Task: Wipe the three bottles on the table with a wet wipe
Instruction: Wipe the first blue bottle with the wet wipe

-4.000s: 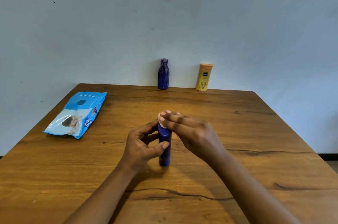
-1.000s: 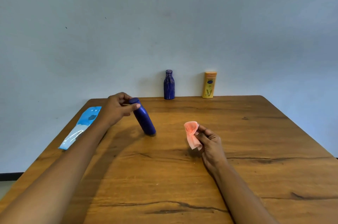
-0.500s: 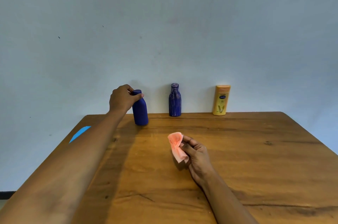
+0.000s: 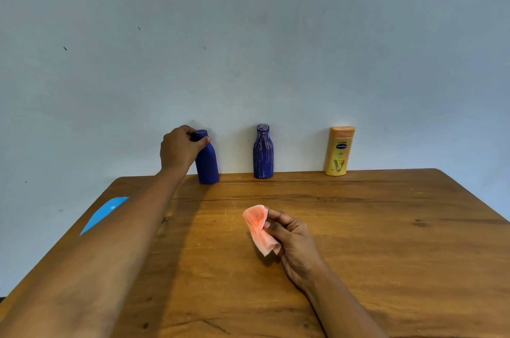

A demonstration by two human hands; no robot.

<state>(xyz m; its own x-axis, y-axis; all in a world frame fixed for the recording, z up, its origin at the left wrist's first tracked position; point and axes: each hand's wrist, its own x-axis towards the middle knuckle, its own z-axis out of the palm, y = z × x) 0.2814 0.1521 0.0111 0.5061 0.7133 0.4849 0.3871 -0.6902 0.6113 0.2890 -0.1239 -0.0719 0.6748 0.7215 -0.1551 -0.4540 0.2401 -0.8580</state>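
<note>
Your left hand is reaching to the far edge of the surface and gripping the plain blue bottle at its neck, fingers and thumb curling round the cap end. That bottle's base is resting on the surface and its top is leaning slightly to your left. To its right and apart from it, the streaked blue bottle is standing upright. Further right, the yellow lotion bottle is standing upright too, both close to the pale wall. Your right hand is sitting near the middle of the surface; whether it is resting or hovering, I cannot tell. Its fingers are pinching a crumpled pink wet wipe, well apart from all three bottles. A blue wipes pack is lying at the left edge, mostly hidden behind your left forearm
</note>
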